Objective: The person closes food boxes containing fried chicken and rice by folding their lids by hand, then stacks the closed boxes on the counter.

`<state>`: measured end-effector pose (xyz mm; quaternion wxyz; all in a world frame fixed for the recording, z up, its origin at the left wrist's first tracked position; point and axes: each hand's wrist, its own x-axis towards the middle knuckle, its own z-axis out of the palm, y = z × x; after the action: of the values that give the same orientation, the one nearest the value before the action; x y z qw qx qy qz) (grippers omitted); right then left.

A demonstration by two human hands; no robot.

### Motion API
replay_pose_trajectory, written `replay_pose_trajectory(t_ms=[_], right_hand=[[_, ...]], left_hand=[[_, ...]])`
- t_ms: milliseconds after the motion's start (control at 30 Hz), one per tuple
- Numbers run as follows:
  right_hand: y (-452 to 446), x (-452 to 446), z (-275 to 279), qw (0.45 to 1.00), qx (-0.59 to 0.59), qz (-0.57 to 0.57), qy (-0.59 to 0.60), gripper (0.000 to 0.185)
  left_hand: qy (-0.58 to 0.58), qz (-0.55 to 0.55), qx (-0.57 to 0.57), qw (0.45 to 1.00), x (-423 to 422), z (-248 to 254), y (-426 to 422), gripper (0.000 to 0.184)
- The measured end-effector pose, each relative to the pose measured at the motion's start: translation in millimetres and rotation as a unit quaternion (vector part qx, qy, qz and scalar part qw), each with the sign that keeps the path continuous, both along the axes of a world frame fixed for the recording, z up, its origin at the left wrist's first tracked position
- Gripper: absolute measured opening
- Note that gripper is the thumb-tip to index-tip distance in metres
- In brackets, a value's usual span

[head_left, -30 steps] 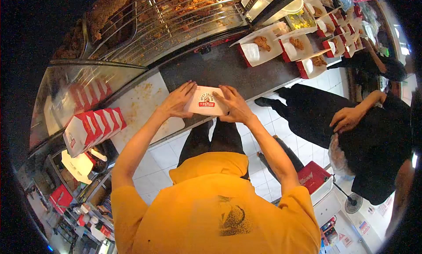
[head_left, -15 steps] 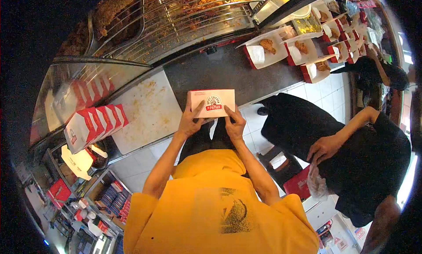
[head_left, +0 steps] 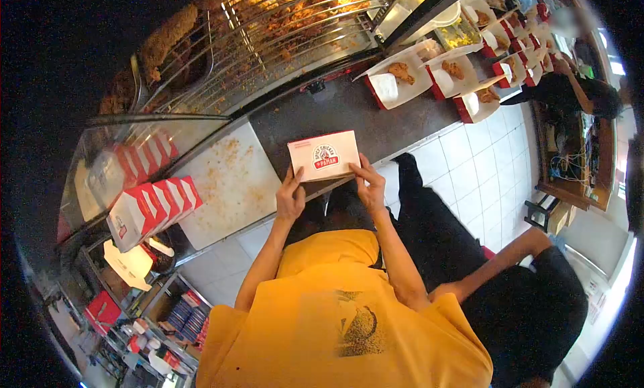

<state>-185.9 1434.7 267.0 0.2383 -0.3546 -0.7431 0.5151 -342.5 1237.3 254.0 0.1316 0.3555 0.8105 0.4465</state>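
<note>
A closed white takeaway box (head_left: 305, 161) with red sides and a round "Spicy Chicken" logo lies at the front edge of the dark counter. My left hand (head_left: 290, 199) grips its near left corner, thumb on the lid. At the near right corner, my right hand (head_left: 369, 185) holds it the same way. Whatever is inside the box is hidden. To the right, open takeaway boxes (head_left: 416, 86) each hold a piece of fried chicken (head_left: 402, 72) and a white wrapped packet (head_left: 384, 88).
A crumb-strewn white board (head_left: 225, 183) lies left of the dark counter (head_left: 288, 123), beside a row of nested empty boxes (head_left: 151, 210). Behind stands a glass case with a wire rack (head_left: 295, 35) of fried chicken. A person in black (head_left: 516, 307) is close on my right; another works further off.
The box has come down level with the counter edge, and my fingers have shifted toward its near corners. The person in black at right has moved closer and lower.
</note>
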Motion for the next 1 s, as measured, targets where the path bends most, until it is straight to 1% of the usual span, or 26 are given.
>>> replay_pose_trajectory(t_ms=[33, 100, 167, 200, 233, 300, 333, 400, 433, 467, 500, 533, 567, 600, 633, 667, 700, 733, 767, 833, 933, 1000], right_hand=[[3, 2, 6, 0.999, 0.022, 0.032, -0.021, 0.042], [11, 2, 5, 0.996, 0.023, 0.087, -0.024, 0.047], [21, -3, 9, 0.987, 0.038, 0.153, -0.028, 0.053], [26, -3, 11, 0.981, 0.010, 0.187, -0.050, 0.056], [29, -7, 10, 0.978, 0.017, 0.203, -0.045, 0.059], [28, -16, -6, 0.979, 0.082, 0.178, -0.047, 0.063], [28, -25, -10, 0.979, 0.095, 0.174, -0.048, 0.062], [22, -54, -1, 0.978, 0.119, 0.165, -0.046, 0.059], [21, -68, 0, 0.974, 0.135, 0.179, -0.038, 0.059], [21, -81, -10, 0.969, 0.150, 0.192, -0.029, 0.059], [22, -95, -12, 0.965, 0.167, 0.203, -0.021, 0.059], [26, -104, -13, 0.964, 0.187, 0.191, 0.011, 0.056], [30, -113, -13, 0.961, 0.186, 0.205, 0.006, 0.055], [34, -117, -16, 0.958, 0.185, 0.220, -0.003, 0.055], [41, -116, -18, 0.954, 0.184, 0.237, -0.017, 0.055], [45, -115, -17, 0.952, 0.162, 0.259, -0.016, 0.055], [53, -115, -15, 0.950, 0.142, 0.279, -0.019, 0.055], [63, -113, 15, 0.939, 0.067, 0.327, -0.085, 0.056], [68, -104, 27, 0.945, 0.097, 0.308, -0.052, 0.053], [89, -89, 32, 0.944, 0.124, 0.305, -0.003, 0.049], [131, -50, 23, 0.972, 0.092, 0.215, 0.013, 0.034], [167, -22, 29, 0.987, 0.086, 0.113, -0.075, 0.024]], left_hand=[[0.007, -0.010, -0.020, 1.000, -2, 3, -1, 0.046], [0.024, -0.029, -0.061, 0.997, -6, 0, -4, 0.048], [0.061, -0.020, -0.063, 0.996, -12, -4, -4, 0.047], [0.072, -0.017, -0.062, 0.995, -15, -5, -5, 0.047], [0.083, -0.014, -0.061, 0.995, -18, -6, -7, 0.046], [0.088, -0.014, -0.063, 0.994, -22, -5, -9, 0.045], [0.082, -0.008, -0.072, 0.994, -24, -6, -11, 0.045], [0.052, 0.012, -0.088, 0.995, -34, 1, -13, 0.046], [0.083, 0.027, -0.068, 0.994, -43, 6, -18, 0.046], [0.115, 0.041, -0.047, 0.991, -55, 12, -25, 0.047], [0.147, 0.053, -0.024, 0.987, -70, 25, -26, 0.048], [0.144, 0.137, 0.018, 0.980, -86, 40, -30, 0.063], [0.193, 0.236, 0.049, 0.951, -114, 61, -30, 0.067], [0.233, 0.332, 0.079, 0.911, -145, 87, -28, 0.075], [0.224, 0.367, 0.083, 0.899, -169, 121, -28, 0.084], [0.224, 0.392, 0.089, 0.888, -190, 138, -23, 0.085], [0.221, 0.416, 0.088, 0.878, -207, 141, -21, 0.085], [0.214, 0.438, 0.087, 0.869, -221, 134, -17, 0.085], [0.209, 0.452, 0.086, 0.863, -229, 125, -9, 0.085], [0.200, 0.474, 0.090, 0.853, -233, 109, 10, 0.086], [0.193, 0.492, 0.102, 0.843, -221, 103, 42, 0.086], [0.188, 0.498, 0.106, 0.840, -210, 101, 69, 0.087]])
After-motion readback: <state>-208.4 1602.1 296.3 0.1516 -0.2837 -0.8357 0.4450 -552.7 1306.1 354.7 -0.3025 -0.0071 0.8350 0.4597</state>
